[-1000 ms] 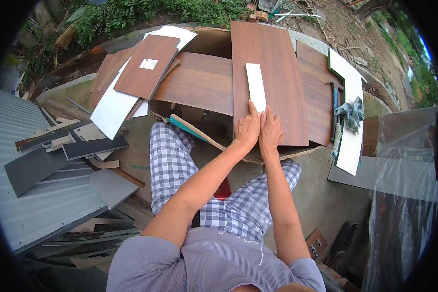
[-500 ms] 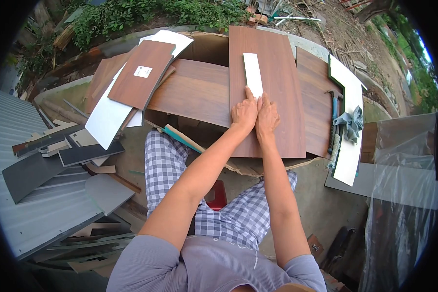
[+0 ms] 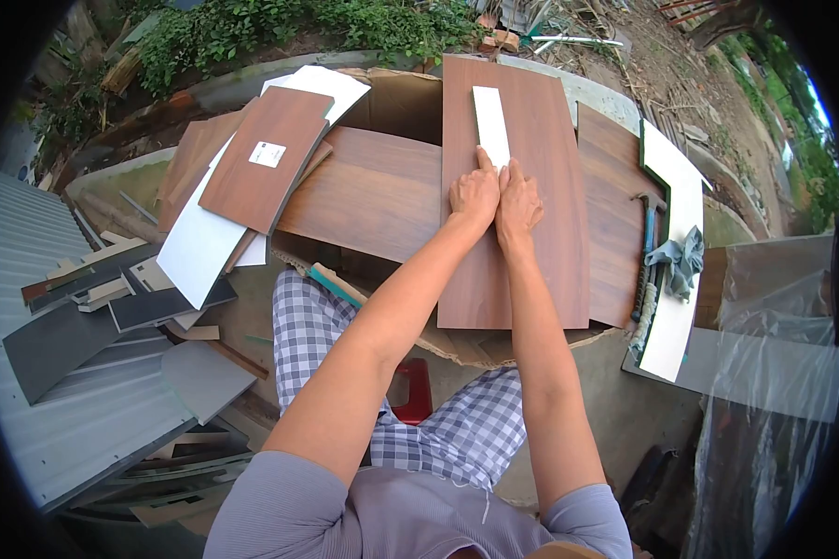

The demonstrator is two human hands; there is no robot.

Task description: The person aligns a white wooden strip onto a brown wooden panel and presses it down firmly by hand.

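A narrow white strip (image 3: 491, 123) lies lengthwise on a long brown wood-grain board (image 3: 536, 186). My left hand (image 3: 475, 194) and my right hand (image 3: 518, 201) sit side by side on the board, fingertips pressing the near end of the strip. Both hands lie flat with fingers together, gripping nothing. The board rests across an open cardboard box (image 3: 396, 93) together with a wider brown panel (image 3: 368, 196) to its left.
A brown panel with a white label (image 3: 266, 158) lies over white sheets (image 3: 196, 247) at the left. A hammer (image 3: 650, 233) and grey cloth (image 3: 680, 261) rest on a white board (image 3: 682, 242) at right. Offcuts (image 3: 112, 289), corrugated sheet (image 3: 75, 410), a red stool (image 3: 410, 391) and plastic film (image 3: 774, 373) surround me.
Both hands have slid farther up the brown board, pushing the white strip away from me. The view has shifted slightly.
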